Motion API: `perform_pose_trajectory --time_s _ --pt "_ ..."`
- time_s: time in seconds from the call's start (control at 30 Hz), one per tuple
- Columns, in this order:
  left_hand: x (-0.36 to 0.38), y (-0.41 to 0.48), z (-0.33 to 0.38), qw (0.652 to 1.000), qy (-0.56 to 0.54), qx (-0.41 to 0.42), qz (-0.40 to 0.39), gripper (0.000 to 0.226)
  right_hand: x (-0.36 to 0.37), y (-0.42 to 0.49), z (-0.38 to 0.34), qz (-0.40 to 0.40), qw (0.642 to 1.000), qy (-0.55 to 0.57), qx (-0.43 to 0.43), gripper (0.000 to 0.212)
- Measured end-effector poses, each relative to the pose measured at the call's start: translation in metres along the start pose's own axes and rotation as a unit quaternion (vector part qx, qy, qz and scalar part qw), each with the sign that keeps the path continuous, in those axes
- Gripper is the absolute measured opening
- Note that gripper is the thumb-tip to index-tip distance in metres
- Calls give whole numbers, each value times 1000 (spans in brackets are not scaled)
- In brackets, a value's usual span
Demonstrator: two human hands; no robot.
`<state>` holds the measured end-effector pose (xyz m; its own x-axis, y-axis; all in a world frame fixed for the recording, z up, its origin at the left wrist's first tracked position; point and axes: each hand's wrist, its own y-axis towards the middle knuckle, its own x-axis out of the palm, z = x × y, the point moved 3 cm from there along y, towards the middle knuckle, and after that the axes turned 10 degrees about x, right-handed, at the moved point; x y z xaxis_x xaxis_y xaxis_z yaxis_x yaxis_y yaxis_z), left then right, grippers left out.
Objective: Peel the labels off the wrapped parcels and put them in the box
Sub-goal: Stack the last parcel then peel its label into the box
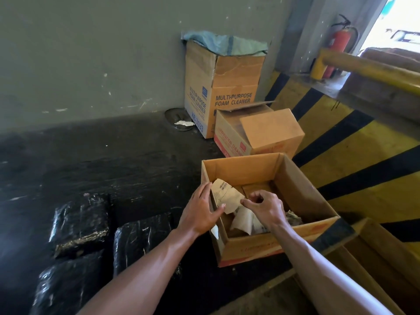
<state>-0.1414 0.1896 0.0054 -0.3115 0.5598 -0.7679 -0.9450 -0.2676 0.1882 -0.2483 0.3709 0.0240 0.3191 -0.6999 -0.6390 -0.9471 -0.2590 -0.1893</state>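
Label (pixel 225 196) held over open box (pixel 261 246). Left grip (pixel 202 210) holds its left edge, thumb against fingers; right grip (pixel 266 208) pinches right corner. Risk: sticky backing clings to fingertips on release, label drags back out toward wrapped parcels (pixel 81 221).

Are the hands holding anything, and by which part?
A peeled label, over the open box: the left hand holds its left side, the right hand pinches its right edge.
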Motion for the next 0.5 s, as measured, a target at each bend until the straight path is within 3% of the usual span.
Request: perform_pose_trajectory --time_s 0.37,0.5 --pt "-106 -70 -93 974 -75 -154 150 77 71 -13 -91 -55 997 2 -59 38" --pt "-152 -114 -149 944 -92 -244 201 76 136 -29 -141 -61 992 -55 -96 60"
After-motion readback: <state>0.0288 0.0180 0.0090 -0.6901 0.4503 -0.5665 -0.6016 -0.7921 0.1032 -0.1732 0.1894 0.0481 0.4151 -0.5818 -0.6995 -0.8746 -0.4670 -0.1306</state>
